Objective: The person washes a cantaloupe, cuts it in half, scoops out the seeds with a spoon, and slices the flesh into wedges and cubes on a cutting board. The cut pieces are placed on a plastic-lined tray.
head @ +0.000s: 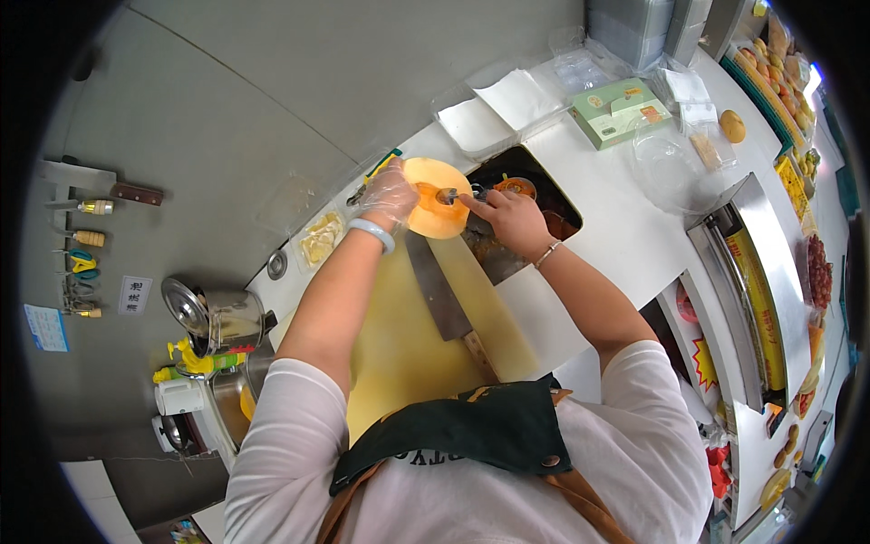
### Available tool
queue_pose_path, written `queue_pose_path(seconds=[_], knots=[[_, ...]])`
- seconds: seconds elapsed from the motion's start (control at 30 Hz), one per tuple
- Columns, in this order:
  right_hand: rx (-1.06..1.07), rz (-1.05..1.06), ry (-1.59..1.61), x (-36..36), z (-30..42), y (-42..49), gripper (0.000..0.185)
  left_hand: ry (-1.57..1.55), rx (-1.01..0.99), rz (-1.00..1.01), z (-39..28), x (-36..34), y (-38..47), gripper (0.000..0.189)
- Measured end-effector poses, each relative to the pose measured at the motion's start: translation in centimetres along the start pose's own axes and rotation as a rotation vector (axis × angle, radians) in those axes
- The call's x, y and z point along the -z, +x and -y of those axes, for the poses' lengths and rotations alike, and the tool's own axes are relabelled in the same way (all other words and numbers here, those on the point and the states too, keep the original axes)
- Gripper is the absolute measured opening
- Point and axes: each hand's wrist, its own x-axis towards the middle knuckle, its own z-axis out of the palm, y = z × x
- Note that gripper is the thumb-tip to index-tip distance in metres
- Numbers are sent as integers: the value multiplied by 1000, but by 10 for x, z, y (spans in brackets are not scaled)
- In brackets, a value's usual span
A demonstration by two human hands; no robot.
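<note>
My left hand (pixel 389 195), in a thin clear plastic glove, grips a halved orange-fleshed melon (pixel 438 223) by its left side. The cut face is turned up, with a deeper orange hollow at its middle. In my right hand (pixel 513 221) is a metal spoon (pixel 447 196), its bowl in that hollow. The melon is held over the far end of a yellowish cutting board (pixel 387 340), beside a dark opening in the counter (pixel 567 204) with fruit scraps in it. A cleaver (pixel 435 289) lies flat on the board, its wooden handle towards me.
Behind the opening stands a clear tray with white paper sheets (pixel 520 98), beside a green carton (pixel 620 111). A film-wrap dispenser (pixel 747 292) is at the right. On the left are a lidded steel pot (pixel 234 316) and wall-hung knives (pixel 136 193). A packet of pale pieces (pixel 321 239) lies near my left hand.
</note>
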Motion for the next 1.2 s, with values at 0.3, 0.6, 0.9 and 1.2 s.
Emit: queue_pose_path(seconds=[0.3, 0.6, 0.9, 1.2], knots=[[-31, 95, 16, 5, -14, -23, 62, -40, 46, 29, 1, 7, -10, 54], [-51, -212, 212, 3, 27, 18, 63, -56, 14, 35, -7, 9, -10, 48], [59, -23, 23, 3, 19, 22, 67, -212, 46, 107, 3, 9, -12, 51], [-44, 139, -72, 17, -3, -17, 58, -263, 79, 68, 15, 2, -14, 55]])
